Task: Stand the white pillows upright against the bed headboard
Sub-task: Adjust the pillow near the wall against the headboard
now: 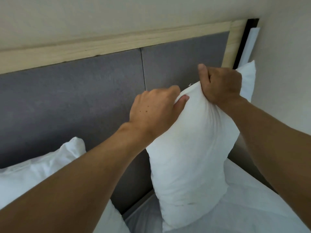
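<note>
A white pillow (188,158) stands on end at the right of the bed, in front of the grey padded headboard (70,101). My left hand (154,111) pinches its top edge from the left. My right hand (220,84) is clenched on the same top edge further right. The pillow's upper right corner (247,81) pokes out behind my right hand, near the wall. A second white pillow (37,170) lies low at the left, partly hidden by my left forearm.
A pale wooden frame (107,46) borders the headboard along the top and right. A side wall (284,81) closes in on the right, with a dark strip and a white trim (249,42) in the corner. White bedding (244,212) covers the mattress below.
</note>
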